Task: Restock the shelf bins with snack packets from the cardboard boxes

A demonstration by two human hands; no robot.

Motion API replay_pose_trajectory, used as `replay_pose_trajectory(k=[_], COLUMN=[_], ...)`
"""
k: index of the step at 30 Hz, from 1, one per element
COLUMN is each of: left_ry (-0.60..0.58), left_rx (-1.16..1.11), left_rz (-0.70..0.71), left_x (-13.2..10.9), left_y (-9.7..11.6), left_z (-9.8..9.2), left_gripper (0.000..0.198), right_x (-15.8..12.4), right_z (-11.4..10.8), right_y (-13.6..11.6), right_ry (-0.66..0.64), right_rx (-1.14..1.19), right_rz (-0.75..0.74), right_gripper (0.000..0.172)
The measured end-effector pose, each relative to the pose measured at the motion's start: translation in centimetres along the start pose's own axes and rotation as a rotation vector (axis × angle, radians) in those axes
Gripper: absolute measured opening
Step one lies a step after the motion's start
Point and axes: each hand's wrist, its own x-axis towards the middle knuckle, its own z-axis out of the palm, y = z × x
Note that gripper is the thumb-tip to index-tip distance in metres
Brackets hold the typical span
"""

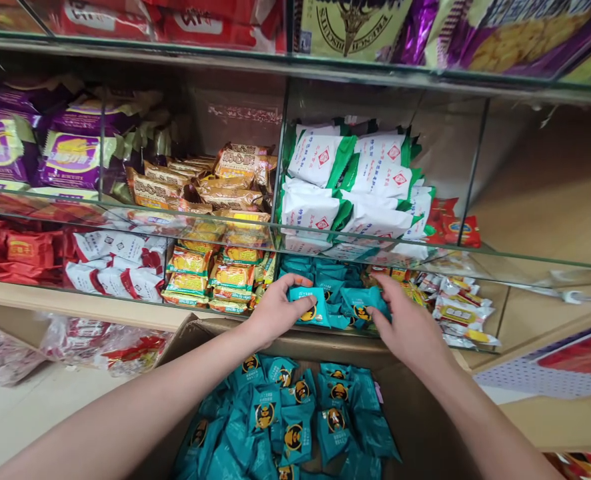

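My left hand (281, 308) pinches a teal snack packet (311, 307) between thumb and fingers at the front of a low shelf compartment. To its right, my right hand (400, 313) has its thumb and fingers closed round the edge of another teal packet (359, 304). More teal packets (328, 273) lie behind these two in the same compartment. Below my arms stands an open cardboard box (405, 393) with many loose teal packets (295, 433) in it, each bearing a black and yellow round print.
Glass shelf edges (325, 237) run just above my hands. White and green packets (320, 157) fill the shelf above. Yellow packets (233, 277) are left of the compartment, small mixed packets (458, 303) right. Plastic-bagged goods (110, 343) sit low on the left.
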Motion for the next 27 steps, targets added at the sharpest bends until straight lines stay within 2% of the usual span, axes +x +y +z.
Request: replay_pose_trajectory(k=[2,7,9,12,16,22,27], left_ry=[-0.003,0.012,0.020,0.034,0.044,0.037,0.133], left_rx=[0.003,0.009,0.048,0.095,0.091,0.009,-0.036], left_rz=[0.013,0.023,0.045,0.084,0.086,0.075,0.150], left_x=[0.0,0.0,0.0,0.1,0.1,0.1,0.2], left_y=[0.1,0.1,0.0,-0.1,-0.1,-0.4,-0.7], left_z=[0.0,0.1,0.1,0.1,0.1,0.0,0.0], left_gripper=[0.030,0.029,0.029,0.027,0.026,0.026,0.030], right_x=[-0.1,0.7,1.1,1.9,3.2,4.1,4.4], right_z=[0.4,1.0,0.8,0.8,1.2,1.0,1.3], right_y=[-0.7,-2.1,-2.7,-3.6,-4.0,-4.0,-3.5], right_ry=[-0.112,-0.305,-0.301,-0.340,-0.504,-0.574,-0.634], right_rx=[-0.160,-0.377,-0.474,-0.572,-0.594,-0.552,-0.476], right_rz=[-0.071,-0.103,-0.151,-0.211,-0.246,-0.278,-0.269], right_gripper=[0.044,0.017,0.018,0.029,0.032,0.029,0.031])
